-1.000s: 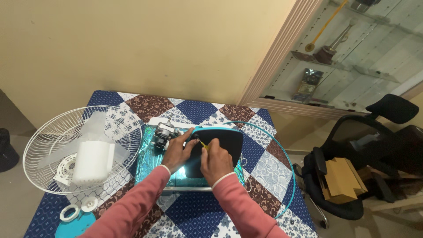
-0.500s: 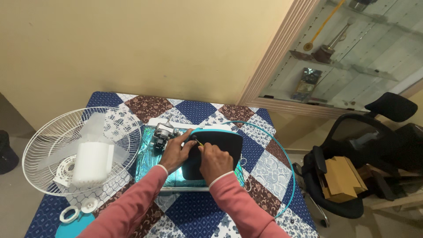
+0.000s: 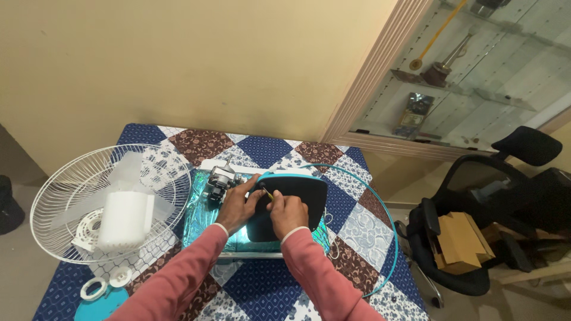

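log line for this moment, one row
left hand: steadying dark base | right hand: holding screwdriver, tip on base | fan motor: beside

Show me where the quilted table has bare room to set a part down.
Free: the far strip of quilt between wall and fan base, and the near edge right of the sleeves. Crowded: the left, under the wire guard, and the middle around both hands.

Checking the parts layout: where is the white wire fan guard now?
In the head view, the white wire fan guard sits at the table's left edge, left of the left hand, holding a white housing.
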